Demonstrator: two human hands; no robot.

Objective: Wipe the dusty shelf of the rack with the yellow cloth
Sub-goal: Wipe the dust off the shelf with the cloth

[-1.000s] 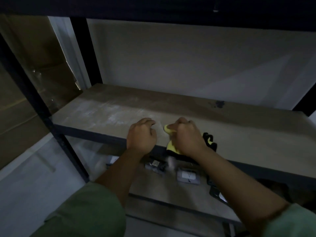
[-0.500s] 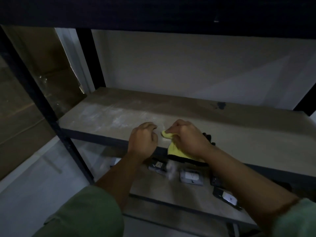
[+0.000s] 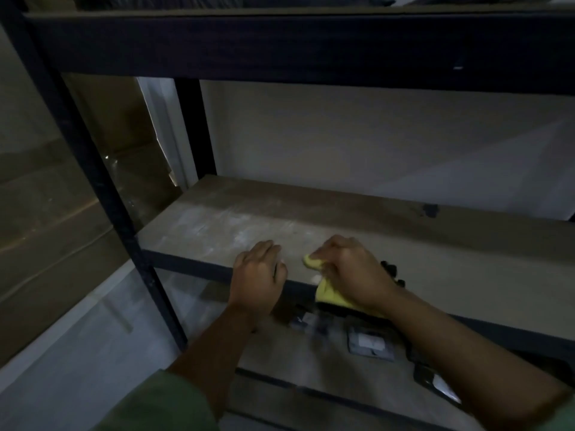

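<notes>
The black metal rack (image 3: 93,181) fills more of the view than it did a second ago: its upper crossbeam (image 3: 280,45) now shows in full, so the head has tilted up while the hands stay almost where they were on the front edge. The dusty shelf (image 3: 342,231) runs across the middle of the view, with pale chalky smears toward its left half and a duller, cleaner-looking band to the right and rear; a small dark mark (image 3: 430,209) sits near the back wall. On the lower shelf (image 3: 280,353) lie a few small dark packets, too dim to name.

The left hand (image 3: 258,275) rests palm down on the shelf's front lip, fingers loosely curled and holding nothing. The right hand (image 3: 348,275) is closed in a fist on the yellow cloth (image 3: 326,293), which is bunched at the front edge, one corner peeping past the knuckles and a fold hanging over the lip. A black object (image 3: 392,270) lies just behind that hand.

The cloth has barely shifted, so the smeared left part likely remains to be wiped.
</notes>
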